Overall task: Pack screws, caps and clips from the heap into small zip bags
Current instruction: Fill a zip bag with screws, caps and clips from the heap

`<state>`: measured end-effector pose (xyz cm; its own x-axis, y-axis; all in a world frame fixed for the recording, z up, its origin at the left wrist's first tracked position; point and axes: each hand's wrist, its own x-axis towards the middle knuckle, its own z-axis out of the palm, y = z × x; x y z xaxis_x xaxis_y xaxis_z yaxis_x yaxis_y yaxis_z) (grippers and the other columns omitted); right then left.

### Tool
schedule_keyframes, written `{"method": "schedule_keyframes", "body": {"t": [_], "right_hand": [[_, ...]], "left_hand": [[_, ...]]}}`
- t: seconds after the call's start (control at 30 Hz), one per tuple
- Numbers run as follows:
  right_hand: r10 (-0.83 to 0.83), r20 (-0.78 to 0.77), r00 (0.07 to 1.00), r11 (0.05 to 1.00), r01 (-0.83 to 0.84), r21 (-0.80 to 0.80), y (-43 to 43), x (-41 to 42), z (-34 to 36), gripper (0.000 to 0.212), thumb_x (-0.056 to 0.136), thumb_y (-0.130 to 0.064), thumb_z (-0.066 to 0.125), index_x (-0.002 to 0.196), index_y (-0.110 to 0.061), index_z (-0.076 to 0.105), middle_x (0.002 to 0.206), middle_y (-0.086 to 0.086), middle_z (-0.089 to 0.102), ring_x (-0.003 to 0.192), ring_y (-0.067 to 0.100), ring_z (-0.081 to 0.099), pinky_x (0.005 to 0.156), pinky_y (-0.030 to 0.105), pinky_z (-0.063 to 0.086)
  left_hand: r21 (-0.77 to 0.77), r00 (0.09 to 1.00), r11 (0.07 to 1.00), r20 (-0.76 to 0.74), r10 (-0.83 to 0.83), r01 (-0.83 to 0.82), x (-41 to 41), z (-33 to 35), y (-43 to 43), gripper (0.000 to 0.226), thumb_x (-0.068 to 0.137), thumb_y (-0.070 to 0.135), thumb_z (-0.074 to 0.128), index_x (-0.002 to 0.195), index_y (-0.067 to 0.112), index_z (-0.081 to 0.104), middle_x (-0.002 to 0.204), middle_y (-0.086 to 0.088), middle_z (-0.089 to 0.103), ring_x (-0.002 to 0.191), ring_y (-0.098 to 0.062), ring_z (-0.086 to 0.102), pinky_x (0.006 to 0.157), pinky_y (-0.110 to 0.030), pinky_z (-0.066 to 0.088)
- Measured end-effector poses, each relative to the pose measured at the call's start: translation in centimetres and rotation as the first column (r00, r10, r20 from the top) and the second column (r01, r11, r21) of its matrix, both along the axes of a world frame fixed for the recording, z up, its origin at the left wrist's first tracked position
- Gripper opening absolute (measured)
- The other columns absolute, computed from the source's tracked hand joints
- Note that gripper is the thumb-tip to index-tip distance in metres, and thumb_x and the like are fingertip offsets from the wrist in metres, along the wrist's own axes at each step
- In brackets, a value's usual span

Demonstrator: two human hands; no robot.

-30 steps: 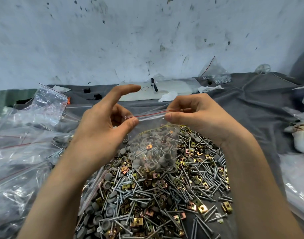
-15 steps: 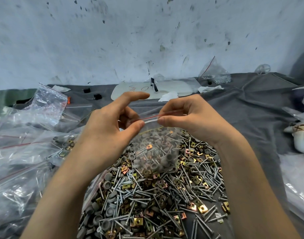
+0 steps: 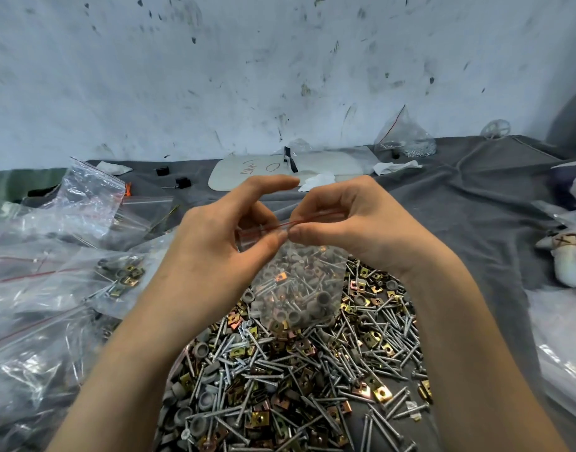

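Left hand (image 3: 215,252) and right hand (image 3: 355,230) both pinch the red-lined zip strip of the small zip bag (image 3: 296,288), held at centre frame just above the heap (image 3: 296,380) of screws, grey caps and brass clips. Over the last second the two thumbs have closed from well apart at the strip's ends to touching at its middle, and the bag has risen slightly. Judgement: the seal is being pressed shut along its length, and this bag, already loaded with mixed parts, is near completion. Whether the strip is fully closed cannot be told, as the fingers cover it. Filled and empty bags (image 3: 51,288) lie at left of frame; one more bag (image 3: 401,138) stands at upper right by the wall
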<state>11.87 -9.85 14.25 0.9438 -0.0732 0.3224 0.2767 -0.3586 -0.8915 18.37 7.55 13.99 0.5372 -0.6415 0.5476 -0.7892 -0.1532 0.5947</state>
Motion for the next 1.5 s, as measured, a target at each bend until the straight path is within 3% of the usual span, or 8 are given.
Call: {"method": "schedule_keyframes", "body": {"t": [0.23, 0.5, 0.7, 0.83, 1.03, 1.17, 1.3, 1.5], "right_hand": [[0.060, -0.048, 0.997, 0.997, -0.062, -0.055, 0.0, 0.2, -0.2, 0.019, 0.077, -0.004, 0.076, 0.070, -0.020, 0.071, 0.071, 0.001, 0.072, 0.067, 0.003, 0.064, 0.071, 0.019, 0.051], [0.125, -0.018, 0.992, 0.992, -0.125, -0.025, -0.1, 0.1, -0.4, 0.012, 0.074, -0.006, 0.075, 0.071, -0.017, 0.072, 0.075, 0.005, 0.072, 0.070, 0.006, 0.065, 0.072, 0.021, 0.052], [0.094, -0.058, 0.994, 0.992, -0.098, -0.073, -0.2, 0.3, -0.4, 0.011, 0.077, -0.010, 0.076, 0.072, -0.017, 0.070, 0.060, -0.007, 0.063, 0.058, 0.000, 0.055, 0.058, 0.011, 0.042], [0.061, -0.059, 0.996, 0.995, -0.065, -0.070, -0.5, 0.2, -0.5, 0.012, 0.075, -0.012, 0.078, 0.071, -0.017, 0.068, 0.058, -0.009, 0.062, 0.056, -0.001, 0.055, 0.057, 0.010, 0.041], [0.097, -0.080, 0.992, 0.995, -0.100, -0.029, -0.9, 0.1, -0.5, 0.007, 0.077, -0.010, 0.076, 0.075, -0.009, 0.070, 0.065, -0.004, 0.068, 0.063, 0.002, 0.061, 0.062, 0.012, 0.046], [0.095, -0.087, 0.992, 0.993, -0.101, -0.062, -1.1, -0.1, -0.5, 0.014, 0.075, -0.016, 0.077, 0.070, -0.008, 0.067, 0.064, 0.000, 0.067, 0.062, 0.004, 0.059, 0.061, 0.013, 0.045], [0.040, -0.082, 0.996, 0.994, -0.048, -0.102, -1.6, -0.4, -0.3, 0.033, 0.064, -0.037, 0.077, 0.063, -0.007, 0.063, 0.057, 0.003, 0.062, 0.056, 0.009, 0.053, 0.053, 0.016, 0.038], [0.014, -0.062, 0.998, 0.993, -0.021, -0.113, -2.3, -0.9, -0.2, 0.039, 0.061, -0.038, 0.076, 0.056, -0.005, 0.055, 0.050, 0.000, 0.052, 0.052, 0.015, 0.039, 0.049, 0.021, 0.028]], "left_hand": [[0.059, 0.999, 0.997, 0.014, -0.043, 0.042, -0.1, 0.2, 0.2, 0.053, 0.083, 0.013, 0.067, 0.123, 0.046, 0.056, 0.081, 0.009, 0.062, 0.078, -0.010, 0.063, 0.076, -0.017, 0.050], [0.084, 0.992, 0.990, -0.057, -0.109, 0.113, -0.5, 0.4, 0.4, 0.058, 0.077, 0.012, 0.058, 0.121, 0.049, 0.055, 0.074, 0.004, 0.057, 0.076, -0.022, 0.060, 0.082, -0.049, 0.049], [0.166, 0.998, 0.984, -0.026, 0.061, -0.056, -0.1, 0.1, 0.1, 0.010, 0.079, 0.037, 0.060, 0.084, 0.029, 0.061, 0.070, 0.005, 0.062, 0.065, -0.011, 0.058, 0.058, -0.020, 0.043], [0.175, 0.997, 0.981, 0.014, 0.081, -0.082, -0.2, 0.1, -0.1, 0.024, 0.088, 0.034, 0.061, 0.066, 0.024, 0.060, 0.052, 0.006, 0.053, 0.054, -0.010, 0.050, 0.050, -0.018, 0.032], [0.161, 0.998, 0.985, 0.034, 0.050, -0.055, -0.2, -0.1, -0.5, 0.018, 0.077, 0.030, 0.055, 0.066, 0.017, 0.060, 0.056, -0.005, 0.053, 0.057, -0.019, 0.048, 0.052, -0.027, 0.033], [0.154, 0.999, 0.987, 0.034, 0.033, -0.038, -0.4, -0.1, -0.6, 0.018, 0.076, 0.027, 0.056, 0.063, 0.015, 0.058, 0.055, -0.005, 0.048, 0.049, -0.010, 0.040, 0.048, -0.020, 0.028], [0.133, 1.000, 0.991, 0.008, 0.025, -0.025, -0.4, -0.1, -0.5, 0.018, 0.076, 0.028, 0.056, 0.062, 0.016, 0.056, 0.053, -0.002, 0.047, 0.049, -0.008, 0.039, 0.047, -0.017, 0.028], [0.120, 0.999, 0.993, -0.030, -0.018, 0.022, 0.5, -0.2, 0.3, 0.036, 0.083, 0.039, 0.064, 0.056, 0.020, 0.047, 0.047, 0.010, 0.034, 0.043, -0.005, 0.031, 0.044, -0.015, 0.021]]}}
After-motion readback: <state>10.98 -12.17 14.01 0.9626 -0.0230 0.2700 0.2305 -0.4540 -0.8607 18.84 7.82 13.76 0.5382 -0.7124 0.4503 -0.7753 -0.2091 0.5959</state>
